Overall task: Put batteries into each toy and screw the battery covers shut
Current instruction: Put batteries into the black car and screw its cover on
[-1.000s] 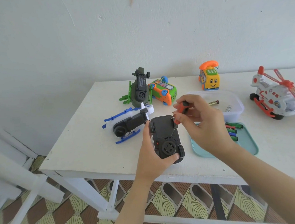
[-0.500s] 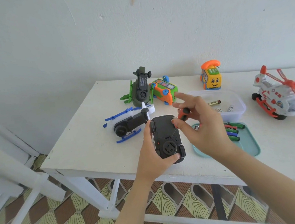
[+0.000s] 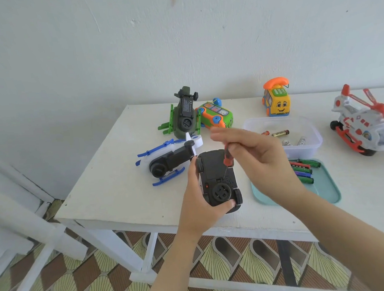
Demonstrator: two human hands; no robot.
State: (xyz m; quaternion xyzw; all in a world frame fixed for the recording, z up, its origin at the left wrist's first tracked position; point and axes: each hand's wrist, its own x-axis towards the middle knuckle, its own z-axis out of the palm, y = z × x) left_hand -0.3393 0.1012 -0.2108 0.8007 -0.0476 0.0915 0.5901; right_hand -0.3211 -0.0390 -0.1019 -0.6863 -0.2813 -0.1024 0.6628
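A black toy car (image 3: 213,169) lies belly-up over the table's front edge, gripped from the left and below by my left hand (image 3: 199,204). My right hand (image 3: 256,154) pinches a small red-handled screwdriver (image 3: 228,156), whose thin tip touches the car's underside near the battery cover. A clear tub (image 3: 301,150) behind my right hand holds several loose batteries (image 3: 280,133).
On the white table (image 3: 111,186) lie a blue-and-white helicopter (image 3: 167,161), a green helicopter (image 3: 184,119), a green-orange toy (image 3: 216,114), a yellow phone car (image 3: 277,102) and a red-white helicopter (image 3: 366,122). A teal tray (image 3: 327,189) holds several spare screwdrivers (image 3: 303,171).
My right hand turned the screwdriver upright and brought its tip down onto the car's underside. My left hand kept its hold on the car.
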